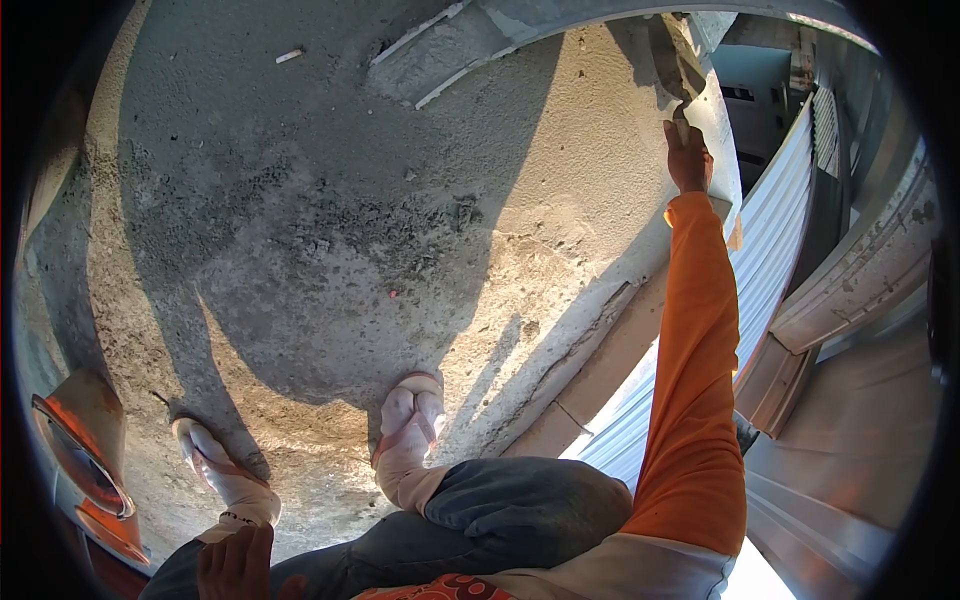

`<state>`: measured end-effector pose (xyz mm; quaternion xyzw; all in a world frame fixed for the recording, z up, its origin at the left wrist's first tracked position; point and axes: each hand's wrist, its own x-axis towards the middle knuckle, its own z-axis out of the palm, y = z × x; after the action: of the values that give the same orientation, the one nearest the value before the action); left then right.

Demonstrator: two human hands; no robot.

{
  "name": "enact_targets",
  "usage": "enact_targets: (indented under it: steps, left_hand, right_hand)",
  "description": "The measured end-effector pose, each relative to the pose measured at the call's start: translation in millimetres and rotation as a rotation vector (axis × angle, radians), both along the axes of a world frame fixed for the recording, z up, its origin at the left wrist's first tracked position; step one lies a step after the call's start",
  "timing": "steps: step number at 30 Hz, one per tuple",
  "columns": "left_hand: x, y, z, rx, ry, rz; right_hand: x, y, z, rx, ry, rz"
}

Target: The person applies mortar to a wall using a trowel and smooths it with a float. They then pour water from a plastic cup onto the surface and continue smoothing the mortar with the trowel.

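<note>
My right hand (688,158), at the end of an orange sleeve, reaches far out to the upper right and grips the handle of a trowel (676,68). The trowel's blade lies against the top of a rough cement ledge (640,300). My left hand (236,562) hangs low at the bottom left beside my knee, fingers loosely curled, holding nothing that I can see. My two feet in pale sandals (412,418) stand on the grey concrete floor (300,200).
An orange bucket (88,440) stands at the left edge by my left foot. Corrugated metal sheeting (780,240) drops away beyond the ledge on the right. A concrete slab (450,55) lies at the top, and a small white scrap (289,56) nearby.
</note>
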<state>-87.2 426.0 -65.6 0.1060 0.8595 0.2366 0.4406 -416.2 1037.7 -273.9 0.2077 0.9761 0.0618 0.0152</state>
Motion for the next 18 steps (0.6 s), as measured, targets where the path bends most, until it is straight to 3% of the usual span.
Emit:
enact_targets:
  steps: [6,14,18]
  left_hand:
    - [0,-1,-2,-0.021,-0.040,-0.018]
    - [1,2,-1,-0.037,-0.013,-0.054]
    - [4,3,1,-0.037,-0.009,-0.052]
  right_hand:
    - [32,-13,13,-0.061,0.094,-0.038]
    - [-7,-41,17,0.098,-0.050,0.030]
    - [-25,-23,14,0.098,0.027,0.093]
